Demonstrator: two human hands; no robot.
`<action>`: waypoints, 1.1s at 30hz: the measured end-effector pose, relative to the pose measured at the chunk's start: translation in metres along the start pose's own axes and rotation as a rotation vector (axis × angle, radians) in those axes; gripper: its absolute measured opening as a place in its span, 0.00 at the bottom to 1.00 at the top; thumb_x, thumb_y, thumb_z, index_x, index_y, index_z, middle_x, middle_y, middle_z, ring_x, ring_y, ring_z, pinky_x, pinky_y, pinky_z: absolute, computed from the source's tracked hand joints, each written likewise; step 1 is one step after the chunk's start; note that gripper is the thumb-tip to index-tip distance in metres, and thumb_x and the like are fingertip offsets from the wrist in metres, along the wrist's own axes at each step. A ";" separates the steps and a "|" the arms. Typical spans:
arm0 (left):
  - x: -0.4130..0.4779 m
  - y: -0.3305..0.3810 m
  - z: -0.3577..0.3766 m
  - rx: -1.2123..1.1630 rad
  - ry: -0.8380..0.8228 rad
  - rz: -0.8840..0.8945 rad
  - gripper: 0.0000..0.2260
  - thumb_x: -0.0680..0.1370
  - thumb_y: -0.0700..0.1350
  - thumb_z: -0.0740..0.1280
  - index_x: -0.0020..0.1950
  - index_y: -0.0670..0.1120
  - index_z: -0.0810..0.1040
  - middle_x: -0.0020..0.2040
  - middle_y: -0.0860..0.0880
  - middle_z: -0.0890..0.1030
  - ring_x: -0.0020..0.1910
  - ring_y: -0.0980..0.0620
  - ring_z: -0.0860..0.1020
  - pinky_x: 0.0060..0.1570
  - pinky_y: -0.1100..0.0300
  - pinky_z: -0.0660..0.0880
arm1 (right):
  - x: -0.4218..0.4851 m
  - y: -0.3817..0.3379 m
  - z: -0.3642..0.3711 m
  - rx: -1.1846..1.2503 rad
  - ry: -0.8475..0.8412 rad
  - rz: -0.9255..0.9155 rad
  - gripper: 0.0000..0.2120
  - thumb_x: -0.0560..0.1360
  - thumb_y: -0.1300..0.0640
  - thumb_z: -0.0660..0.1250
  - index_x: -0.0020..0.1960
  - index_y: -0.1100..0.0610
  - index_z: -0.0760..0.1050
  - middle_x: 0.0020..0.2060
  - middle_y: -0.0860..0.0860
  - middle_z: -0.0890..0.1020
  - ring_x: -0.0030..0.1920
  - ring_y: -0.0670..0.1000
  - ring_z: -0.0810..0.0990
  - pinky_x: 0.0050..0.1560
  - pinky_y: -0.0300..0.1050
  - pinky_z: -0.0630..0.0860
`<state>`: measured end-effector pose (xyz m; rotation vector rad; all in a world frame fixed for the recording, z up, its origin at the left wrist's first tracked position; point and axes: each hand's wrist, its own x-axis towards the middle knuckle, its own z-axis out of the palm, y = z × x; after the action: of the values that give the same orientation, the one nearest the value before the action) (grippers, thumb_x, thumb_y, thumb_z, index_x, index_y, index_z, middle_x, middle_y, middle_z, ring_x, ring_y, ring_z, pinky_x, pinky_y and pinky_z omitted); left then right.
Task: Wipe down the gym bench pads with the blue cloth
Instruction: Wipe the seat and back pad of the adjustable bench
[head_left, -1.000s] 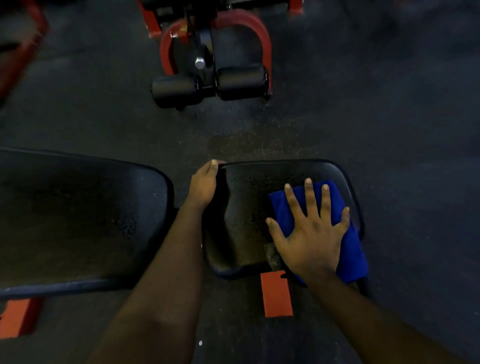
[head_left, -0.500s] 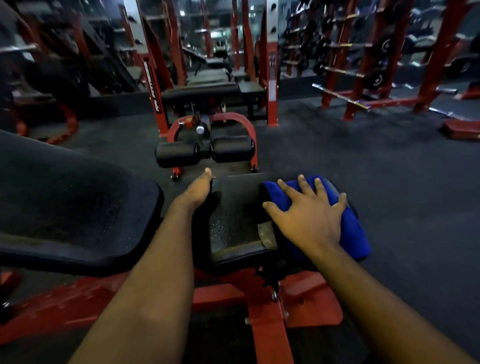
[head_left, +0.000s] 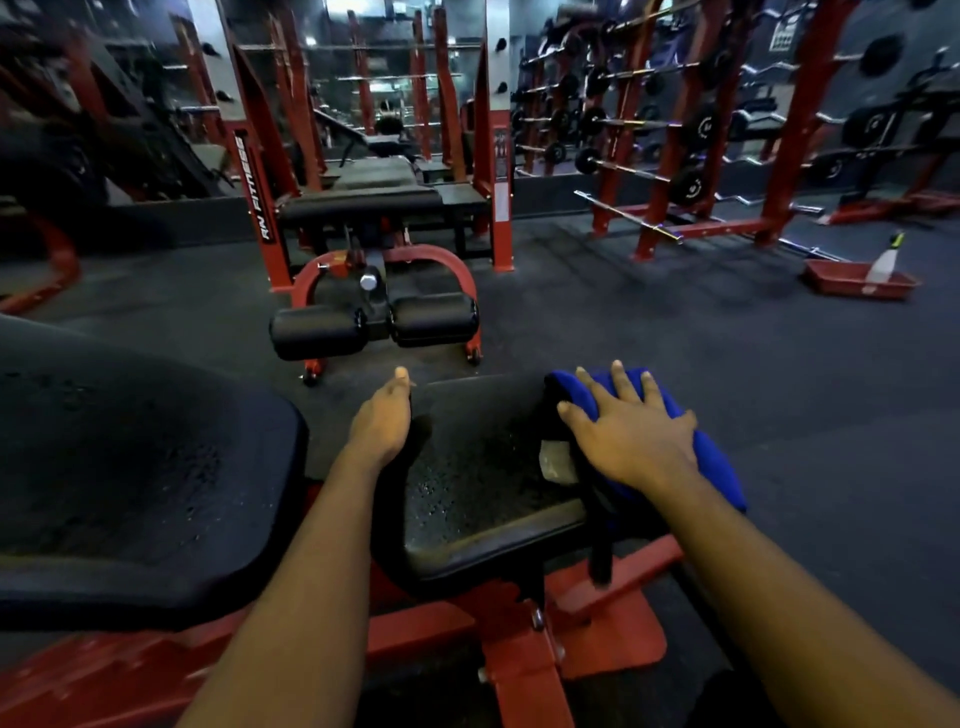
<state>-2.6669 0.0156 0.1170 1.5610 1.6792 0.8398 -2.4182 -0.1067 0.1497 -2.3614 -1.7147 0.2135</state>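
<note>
A small black seat pad (head_left: 467, 483) of a red-framed gym bench lies in front of me, speckled with droplets. The blue cloth (head_left: 711, 462) drapes over its right edge. My right hand (head_left: 628, 431) presses flat on the cloth with fingers spread. Against the pad's left edge rests my left hand (head_left: 382, 421), fingers pointing forward; whether they curl under the edge is hidden. A larger black back pad (head_left: 135, 467) lies to the left, also wet.
Two black roller pads (head_left: 374, 322) on a red frame stand just ahead. A red tray (head_left: 857, 283) with a spray bottle (head_left: 883, 260) sits on the floor at right. Red racks with barbells line the back. Dark rubber floor lies to the right.
My view has tilted up from the pad to the gym room. The right hand with the cloth has slid toward the pad's right edge. The left hand stays at the left edge.
</note>
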 end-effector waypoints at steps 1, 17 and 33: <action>0.001 0.000 0.000 -0.002 0.006 0.009 0.27 0.84 0.59 0.42 0.67 0.51 0.76 0.70 0.41 0.73 0.69 0.40 0.70 0.70 0.46 0.63 | -0.012 0.004 0.005 -0.018 0.033 -0.004 0.30 0.78 0.30 0.46 0.78 0.33 0.46 0.80 0.43 0.44 0.80 0.52 0.41 0.71 0.72 0.49; -0.001 -0.004 -0.001 0.085 -0.001 0.050 0.28 0.84 0.58 0.42 0.72 0.47 0.71 0.72 0.40 0.71 0.71 0.39 0.67 0.68 0.48 0.62 | 0.010 0.004 -0.002 -0.018 -0.019 0.072 0.28 0.78 0.30 0.49 0.76 0.30 0.48 0.80 0.41 0.46 0.80 0.53 0.45 0.70 0.72 0.52; -0.010 0.004 -0.004 0.117 -0.005 0.063 0.26 0.85 0.57 0.42 0.72 0.47 0.71 0.71 0.40 0.72 0.69 0.39 0.69 0.66 0.48 0.63 | 0.044 -0.001 -0.009 -0.004 -0.078 0.159 0.29 0.78 0.31 0.49 0.78 0.33 0.48 0.81 0.46 0.48 0.78 0.59 0.53 0.73 0.68 0.56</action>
<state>-2.6673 0.0062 0.1226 1.7009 1.7100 0.7808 -2.4033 -0.0659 0.1585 -2.5255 -1.5604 0.3321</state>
